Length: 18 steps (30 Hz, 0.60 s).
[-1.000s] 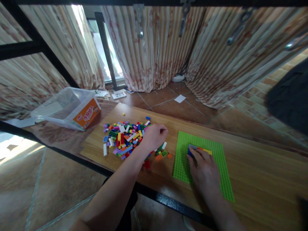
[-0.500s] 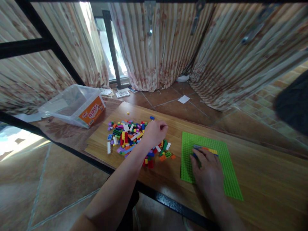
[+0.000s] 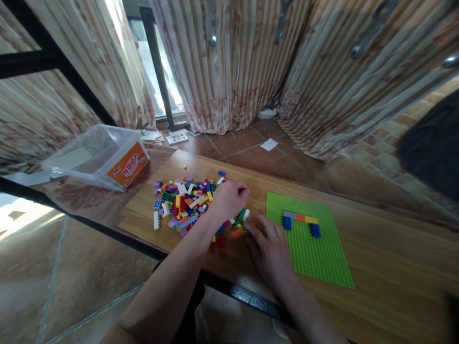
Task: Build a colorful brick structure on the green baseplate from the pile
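Note:
My left hand [image 3: 230, 197] hovers over the right part of a pile of mixed toy bricks [image 3: 186, 203], fingers curled together; whatever they may hold is hidden. My right hand [image 3: 271, 246] reaches to the pile's right edge, its fingers apart and close to an orange brick [image 3: 238, 232]. Beside it lies a green baseplate [image 3: 315, 263], partly covered by the wrist. On the baseplate a row of grey, orange and yellow bricks [image 3: 300, 218] runs across, with a blue brick [image 3: 287, 223] at its left end and another blue brick [image 3: 315, 231] at its right.
A clear plastic bin [image 3: 96, 157] with an orange label stands left of the wooden board [image 3: 387, 248]. A loose blue brick [image 3: 221, 173] and a small yellow one [image 3: 185, 167] lie behind the pile. A black metal bar [image 3: 244, 296] runs along the front edge.
My right hand has moved left off the baseplate to the pile's edge, uncovering the bricks there. My left hand stays over the pile. The view has shifted slightly.

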Available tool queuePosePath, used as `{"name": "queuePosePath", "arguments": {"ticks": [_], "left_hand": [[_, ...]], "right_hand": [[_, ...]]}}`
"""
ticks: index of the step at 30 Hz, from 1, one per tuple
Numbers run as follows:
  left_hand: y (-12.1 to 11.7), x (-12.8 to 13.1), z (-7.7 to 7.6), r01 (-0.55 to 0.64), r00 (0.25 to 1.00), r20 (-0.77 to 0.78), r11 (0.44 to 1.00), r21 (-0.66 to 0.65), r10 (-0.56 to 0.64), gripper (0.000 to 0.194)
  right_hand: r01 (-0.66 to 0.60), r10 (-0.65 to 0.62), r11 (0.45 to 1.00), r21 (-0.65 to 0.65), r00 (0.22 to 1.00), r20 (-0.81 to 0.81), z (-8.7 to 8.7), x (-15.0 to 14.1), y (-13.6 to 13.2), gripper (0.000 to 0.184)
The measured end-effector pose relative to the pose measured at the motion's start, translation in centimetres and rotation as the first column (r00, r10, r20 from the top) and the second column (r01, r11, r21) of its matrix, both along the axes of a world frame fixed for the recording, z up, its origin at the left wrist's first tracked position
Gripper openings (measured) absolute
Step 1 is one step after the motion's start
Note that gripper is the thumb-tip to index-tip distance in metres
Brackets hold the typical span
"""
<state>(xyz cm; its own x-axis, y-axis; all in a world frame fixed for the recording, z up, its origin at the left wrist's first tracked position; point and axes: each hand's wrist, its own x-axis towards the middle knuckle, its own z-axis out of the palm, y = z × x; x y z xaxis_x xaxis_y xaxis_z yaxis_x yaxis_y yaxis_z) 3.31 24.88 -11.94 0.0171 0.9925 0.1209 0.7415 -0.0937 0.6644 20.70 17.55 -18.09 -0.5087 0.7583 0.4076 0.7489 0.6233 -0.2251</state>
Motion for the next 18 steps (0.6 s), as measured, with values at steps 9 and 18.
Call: {"name": "queuePosePath", "arguments": {"ticks": [9, 18], "left_hand": [[-0.1, 0.4, 0.1, 0.000, 1.000, -0.017, 1.000, -0.021, 0.000, 0.024], [0.0, 0.5, -0.2, 0.050, 0.998, 0.040, 0.999, 0.009, -0.050, 0.023]], "right_hand": [[-0.043, 0.036, 0.997, -0.069, 0.995, -0.095, 0.5, -0.4, 0.0, 0.016], [-0.026, 0.010, 0.997, -0.067, 0.971, -0.237, 1.1, -0.2, -0.2, 0.008]]}}
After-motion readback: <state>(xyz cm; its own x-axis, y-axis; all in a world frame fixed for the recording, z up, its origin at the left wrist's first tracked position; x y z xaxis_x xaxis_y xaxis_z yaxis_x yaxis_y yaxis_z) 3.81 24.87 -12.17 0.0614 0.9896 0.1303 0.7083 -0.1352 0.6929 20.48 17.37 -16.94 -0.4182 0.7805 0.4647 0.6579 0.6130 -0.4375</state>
